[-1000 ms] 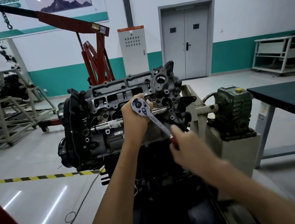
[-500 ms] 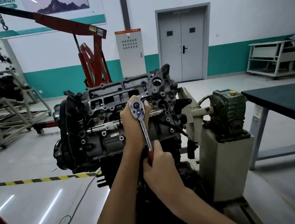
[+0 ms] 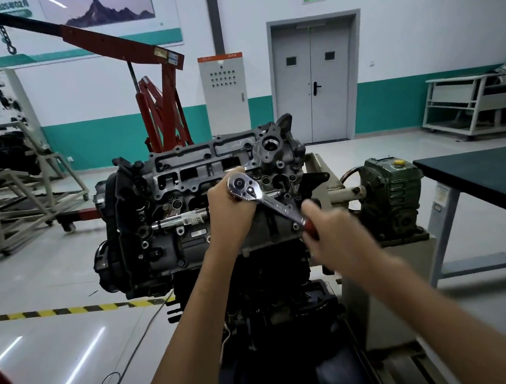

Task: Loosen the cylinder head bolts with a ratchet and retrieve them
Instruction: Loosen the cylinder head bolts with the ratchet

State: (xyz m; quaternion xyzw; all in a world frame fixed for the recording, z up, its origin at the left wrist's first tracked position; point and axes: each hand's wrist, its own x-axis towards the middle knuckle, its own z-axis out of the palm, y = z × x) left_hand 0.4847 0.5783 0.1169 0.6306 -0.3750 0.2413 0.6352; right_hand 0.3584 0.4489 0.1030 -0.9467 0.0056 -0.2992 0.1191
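1. Closest in, the right hand point(image 3: 330, 237) is clamped round the red grip at the tail of the ratchet point(image 3: 275, 204). It's blurred, so the finger lay is hard to read. It grips right out at the end, and that looks like a bid for leverage.
2. The left hand point(image 3: 228, 217) is up at the other end, fingers curled behind and under the ratchet's round head. I read that as steadying: it would hold the drive square so it doesn't cock sideways.
3. The ratchet runs from that head down and right to the red grip. It sits over the right end of the cylinder head point(image 3: 186, 171).
4. The bolt being worked is hidden beneath the ratchet's head and the left hand. I can't tell how far out it is, so nothing looks retrieved yet.
5. The cylinder head is tipped towards the person, which puts the work within easy reach.
6. A chrome bar point(image 3: 183, 218) lies across the engine, just left of the left hand and apart from it.
7. Beyond on the right is a green gearbox point(image 3: 390, 196), then the dark desk point(image 3: 489, 174).
8. Farthest back are the red crane point(image 3: 161, 109), a grey cabinet point(image 3: 223, 89) and the double door point(image 3: 309, 75).
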